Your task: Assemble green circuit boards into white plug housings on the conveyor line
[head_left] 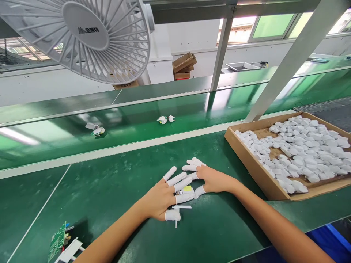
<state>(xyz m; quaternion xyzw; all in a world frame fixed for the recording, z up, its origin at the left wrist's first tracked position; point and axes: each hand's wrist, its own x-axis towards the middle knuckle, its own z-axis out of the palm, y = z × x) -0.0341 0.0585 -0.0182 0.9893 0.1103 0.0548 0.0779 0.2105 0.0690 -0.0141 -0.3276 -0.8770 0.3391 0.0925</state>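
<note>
Far left, a green circuit board [57, 241] sits on the green desk [109, 199]. The left hand [157, 200], in white finger cots [169, 174], spreads over a small yellow-labelled part [187, 188], with the right hand [216, 179] just beside it. Gripping? Can't tell! Far right, a cardboard tray [255, 171] brims with white pieces.

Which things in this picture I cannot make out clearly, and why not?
Head view:
White part with yellow patch: partly hidden by the left hand.
Green circuit board: cut off by the bottom edge.
Cardboard tray: cut off by the right edge.
Small white parts on the far belt: too small to identify.
</note>
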